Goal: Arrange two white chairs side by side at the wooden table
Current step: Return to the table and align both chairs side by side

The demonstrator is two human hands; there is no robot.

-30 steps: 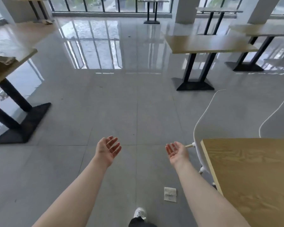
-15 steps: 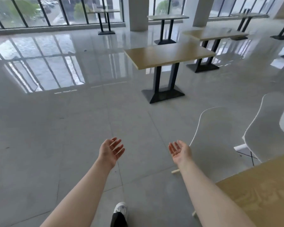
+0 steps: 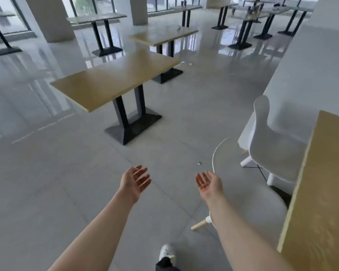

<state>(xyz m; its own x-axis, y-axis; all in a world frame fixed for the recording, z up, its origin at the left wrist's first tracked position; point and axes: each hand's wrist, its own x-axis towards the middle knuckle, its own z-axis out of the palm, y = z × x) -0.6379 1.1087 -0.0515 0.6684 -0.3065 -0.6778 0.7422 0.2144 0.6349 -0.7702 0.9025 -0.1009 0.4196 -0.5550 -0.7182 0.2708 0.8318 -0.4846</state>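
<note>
Chair (image 3: 243, 192) just beside right-hand fingers (image 3: 203, 178)

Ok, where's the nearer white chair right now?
In the head view the nearer white chair stands low on the right, just past the right hand, against the wooden table, with the other white chair beyond it.

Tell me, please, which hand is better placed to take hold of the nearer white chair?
The right hand: it is open beside the nearer white chair. The left hand, also open, is farther from it.
</note>
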